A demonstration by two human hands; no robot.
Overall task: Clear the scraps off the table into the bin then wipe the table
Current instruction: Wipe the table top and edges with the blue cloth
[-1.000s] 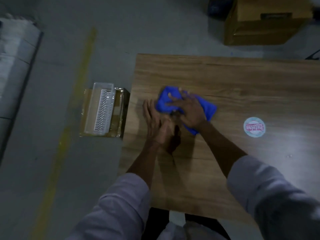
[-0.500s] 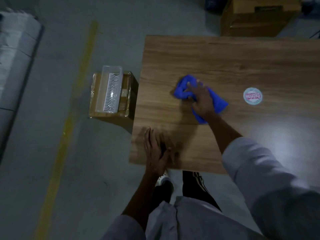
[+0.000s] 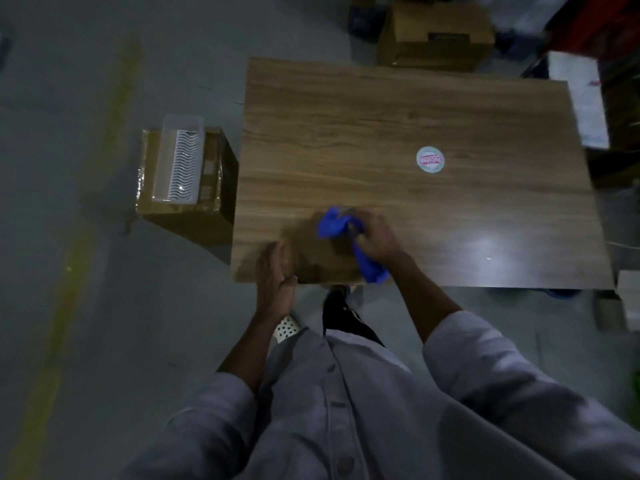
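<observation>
Wood-grain table is taking up most of the view, w/ you standing at its near long edge. A cardboard box is sitting on the floor just beside the table's left end. A white plastic container is lying on top of it. A 2nd cardboard box is sitting on the floor beyond the far edge.

Your left hand is resting at the near-left corner. Its fingers are lying straight & pressed together on the top, thumb out along the edge, holding nothing.

Your right hand is gripping the blue cloth, fingers curled round it. It's bunching the cloth against the tabletop close to the near edge, left of centre. One end is trailing under your wrist to the table's edge.

A round sticker is lying flat on the top, well apart from the cloth, farther back & to its right.
</observation>
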